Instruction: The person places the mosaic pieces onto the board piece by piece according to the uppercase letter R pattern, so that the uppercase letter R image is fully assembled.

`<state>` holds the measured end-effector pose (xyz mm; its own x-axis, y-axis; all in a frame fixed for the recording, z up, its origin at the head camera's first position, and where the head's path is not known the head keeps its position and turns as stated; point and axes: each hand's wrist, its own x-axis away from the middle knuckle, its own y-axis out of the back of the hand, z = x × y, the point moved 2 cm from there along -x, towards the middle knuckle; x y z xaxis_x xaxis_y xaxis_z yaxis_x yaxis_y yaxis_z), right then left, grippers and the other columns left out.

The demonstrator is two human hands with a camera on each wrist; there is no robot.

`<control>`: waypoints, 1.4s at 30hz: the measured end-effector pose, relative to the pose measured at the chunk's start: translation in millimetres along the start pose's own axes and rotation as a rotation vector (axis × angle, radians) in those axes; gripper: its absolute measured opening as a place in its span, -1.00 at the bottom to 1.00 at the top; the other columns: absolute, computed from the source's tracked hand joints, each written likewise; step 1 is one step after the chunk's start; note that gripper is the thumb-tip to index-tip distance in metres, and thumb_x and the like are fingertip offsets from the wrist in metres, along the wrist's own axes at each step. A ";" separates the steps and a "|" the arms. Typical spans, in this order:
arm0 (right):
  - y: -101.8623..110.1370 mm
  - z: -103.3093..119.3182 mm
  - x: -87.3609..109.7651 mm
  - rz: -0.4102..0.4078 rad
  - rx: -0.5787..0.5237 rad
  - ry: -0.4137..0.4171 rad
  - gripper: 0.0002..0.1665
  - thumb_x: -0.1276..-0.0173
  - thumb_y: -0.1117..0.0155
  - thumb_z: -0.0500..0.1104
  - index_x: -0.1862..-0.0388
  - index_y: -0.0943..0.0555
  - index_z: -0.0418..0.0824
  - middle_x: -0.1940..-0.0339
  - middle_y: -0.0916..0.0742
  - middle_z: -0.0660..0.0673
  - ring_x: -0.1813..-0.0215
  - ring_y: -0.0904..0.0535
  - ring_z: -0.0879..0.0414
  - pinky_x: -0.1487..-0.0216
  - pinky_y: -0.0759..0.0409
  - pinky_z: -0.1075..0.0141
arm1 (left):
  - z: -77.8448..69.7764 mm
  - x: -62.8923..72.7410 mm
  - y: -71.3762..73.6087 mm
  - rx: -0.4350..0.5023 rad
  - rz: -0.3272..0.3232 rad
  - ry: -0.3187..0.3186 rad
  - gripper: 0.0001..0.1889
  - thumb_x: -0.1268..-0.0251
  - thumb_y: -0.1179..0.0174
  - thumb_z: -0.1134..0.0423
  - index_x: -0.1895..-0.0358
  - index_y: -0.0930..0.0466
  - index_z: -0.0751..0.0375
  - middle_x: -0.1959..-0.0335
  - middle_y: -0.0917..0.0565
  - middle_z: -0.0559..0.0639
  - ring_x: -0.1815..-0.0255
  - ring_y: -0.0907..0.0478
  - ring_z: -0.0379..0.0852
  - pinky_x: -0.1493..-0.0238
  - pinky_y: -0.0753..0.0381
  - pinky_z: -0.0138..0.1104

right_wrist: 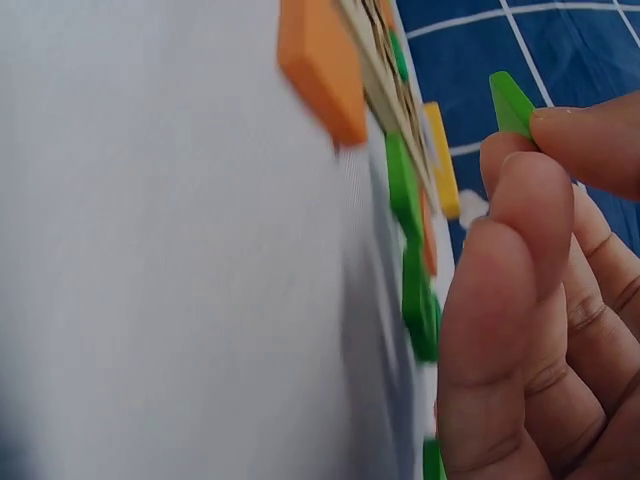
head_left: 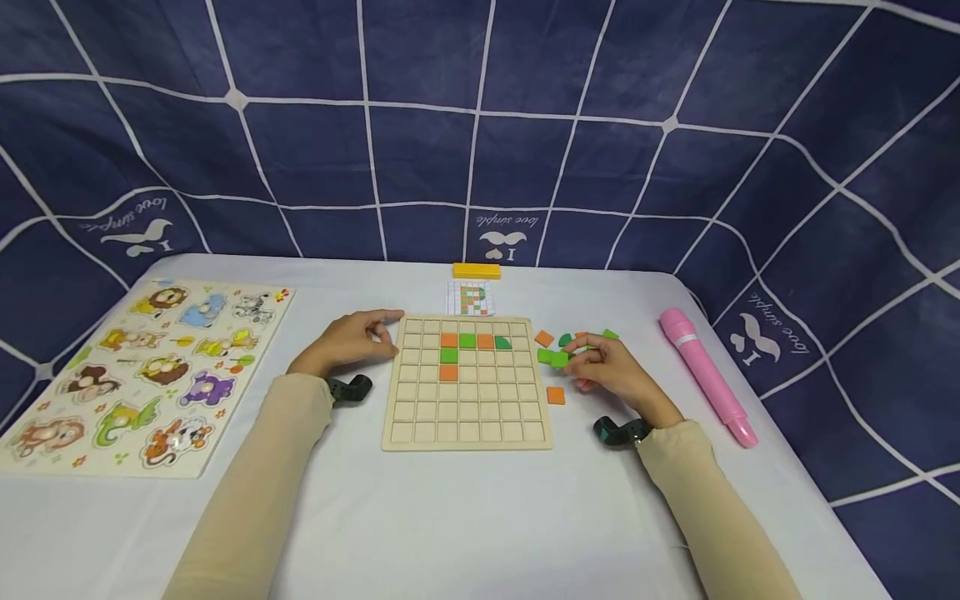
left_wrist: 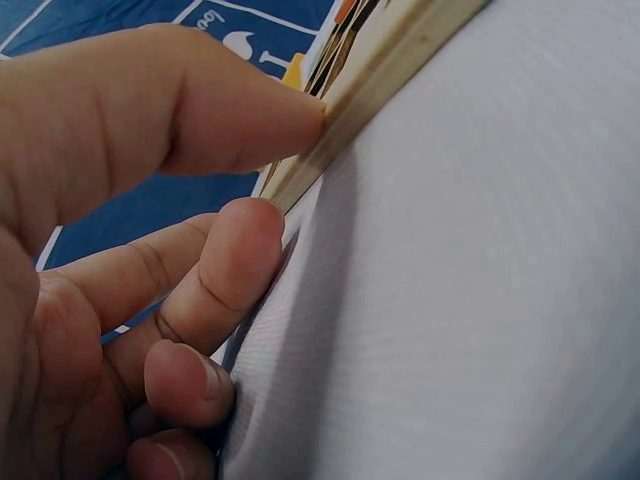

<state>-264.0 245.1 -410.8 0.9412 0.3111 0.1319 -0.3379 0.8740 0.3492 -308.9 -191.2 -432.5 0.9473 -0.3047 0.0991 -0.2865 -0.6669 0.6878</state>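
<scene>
A wooden grid board [head_left: 468, 410] lies mid-table, with orange and green tiles [head_left: 448, 357] and a green quarter-round tile [head_left: 503, 342] in its upper cells. At its left edge, the thumb of my left hand [head_left: 347, 340] touches the board's side. The index finger of that hand reaches the far left corner. To the right of the board, my right hand [head_left: 611, 367] pinches a green tile [right_wrist: 511, 104] between thumb and index finger, raised above the table in the right wrist view. Loose green tiles [head_left: 545, 356] and an orange tile [head_left: 555, 395] lie near it.
A small pattern card [head_left: 471, 298] and a yellow bar [head_left: 477, 271] stand behind the board. An animal puzzle board [head_left: 150, 375] covers the table's left side. On the far right lies a pink microphone-shaped object [head_left: 708, 375]. Dark blue cloth hangs around the back and sides.
</scene>
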 end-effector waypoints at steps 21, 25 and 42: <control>-64.8 38.3 -35.6 0.134 -0.008 0.006 -0.64 -0.44 -0.37 -0.39 -0.18 -0.60 -0.46 0.22 -0.86 -0.18 0.40 -0.64 0.16 0.31 -0.64 0.36 | -1.6 -0.2 3.6 0.004 -0.004 -0.018 -0.20 -0.22 -0.45 0.21 -0.58 -0.47 0.24 0.22 -0.70 -0.03 0.27 -0.46 -0.07 0.07 -0.38 -0.18; -75.8 40.5 -39.6 0.162 -0.012 0.016 -0.66 -0.44 -0.37 -0.39 -0.16 -0.61 -0.45 0.22 -0.87 -0.20 0.40 -0.65 0.16 0.29 -0.65 0.34 | -1.4 0.2 3.1 0.001 0.003 -0.013 -0.19 -0.22 -0.46 0.21 -0.59 -0.46 0.24 0.22 -0.71 -0.04 0.26 -0.47 -0.08 0.03 -0.39 -0.18; -105.8 46.9 -48.9 0.226 -0.011 0.006 -0.66 -0.41 -0.42 -0.38 -0.13 -0.63 -0.43 0.36 -0.82 -0.04 0.42 -0.62 0.17 0.33 -0.65 0.36 | -2.0 1.8 1.4 0.011 -0.009 -0.009 -0.18 -0.19 -0.46 0.19 -0.58 -0.47 0.24 0.22 -0.71 -0.03 0.22 -0.48 -0.07 0.01 -0.40 -0.19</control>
<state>-274.6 119.9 -410.7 0.8417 0.5014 0.2001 -0.5398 0.7860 0.3013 -307.4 -191.4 -429.9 0.9485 -0.3049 0.0863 -0.2795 -0.6769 0.6809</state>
